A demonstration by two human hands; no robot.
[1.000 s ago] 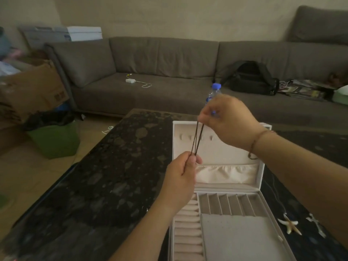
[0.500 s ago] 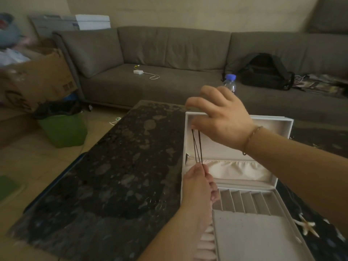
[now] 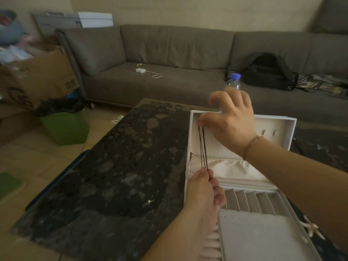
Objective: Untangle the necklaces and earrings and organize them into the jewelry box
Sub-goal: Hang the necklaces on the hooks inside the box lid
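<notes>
A dark cord necklace [image 3: 203,147] runs taut and nearly upright in front of the raised lid of the white jewelry box [image 3: 280,125]. My right hand [image 3: 233,119] pinches its top end against the lid's upper left corner. My left hand [image 3: 204,191] grips the lower end just above the box's base, in front of the cream fabric pocket [image 3: 231,169]. The base holds slotted compartments [image 3: 252,201] and ring rolls. A starfish-shaped piece [image 3: 311,227] lies on the table right of the box.
The box sits on a dark granite table [image 3: 122,166]. A water bottle [image 3: 233,81] stands behind the lid. Beyond are a grey sofa [image 3: 169,53] with a black bag [image 3: 267,72] and charger, a green bin [image 3: 64,127] and a cardboard box [image 3: 41,72] at left.
Both hands have lowered the cord toward the box lid. My right hand now holds the top end at the lid's upper left corner.
</notes>
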